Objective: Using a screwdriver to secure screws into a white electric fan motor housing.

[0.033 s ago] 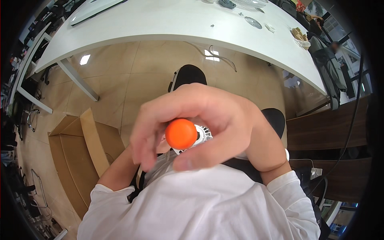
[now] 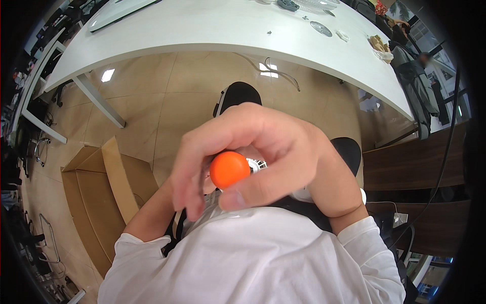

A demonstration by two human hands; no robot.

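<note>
Right hand (image 2: 263, 152) raised close under camera, fingers curled and clamped on orange round-ended tool (image 2: 229, 169); thumb presses from near side. White finned part (image 2: 257, 163) shows just behind orange end, mostly hidden. Left hand out of sight behind right; its state cannot be told. Work looks mid-way; progress hidden by fingers. Open brown cardboard box (image 2: 104, 197) on floor, left. White table (image 2: 212, 25) far, small parts scattered on it.

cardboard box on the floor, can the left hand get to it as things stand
Probably not right away. The left forearm runs up under the right hand, which grips the orange-capped tool, and the left hand itself is hidden. The cardboard box lies open on that side, with nothing between.
</note>
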